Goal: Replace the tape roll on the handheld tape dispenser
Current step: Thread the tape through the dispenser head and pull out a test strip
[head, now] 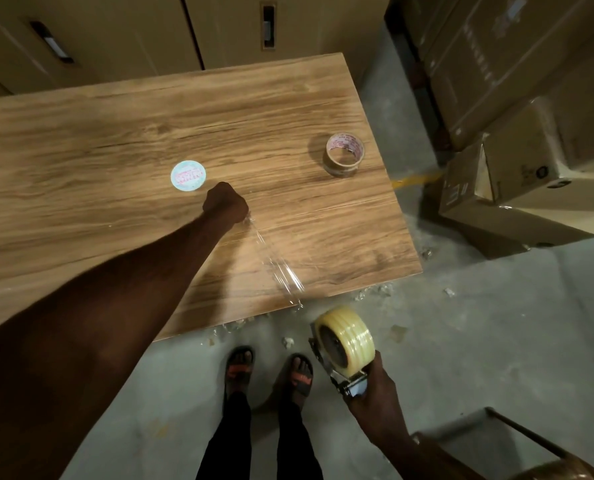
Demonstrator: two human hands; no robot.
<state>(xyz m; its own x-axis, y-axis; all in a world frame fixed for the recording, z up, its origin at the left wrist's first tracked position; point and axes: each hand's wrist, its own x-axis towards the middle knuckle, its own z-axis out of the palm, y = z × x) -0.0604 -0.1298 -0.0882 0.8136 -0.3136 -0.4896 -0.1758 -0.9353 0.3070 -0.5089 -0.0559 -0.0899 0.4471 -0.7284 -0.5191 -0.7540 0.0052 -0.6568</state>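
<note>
This looks like a warehouse or packing room. Stacked cardboard cartons (pixel 517 64) crowd the right side and more cartons with hand-hole cutouts (pixel 267 26) line the back, around a bare wood-grain bench (pixel 115 133). The concrete floor (pixel 496 323) is littered with scraps of clear tape (pixel 371 292).

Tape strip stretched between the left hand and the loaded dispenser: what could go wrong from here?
1. The clear tape strip runs slack and wrinkled from the left hand on the wooden table toward the dispenser in the right hand; it could fold and stick to itself.
2. It crosses the table edge and may stick to the wood.
3. The new tape roll hangs off the table over the floor; a slip would drop it.
</note>
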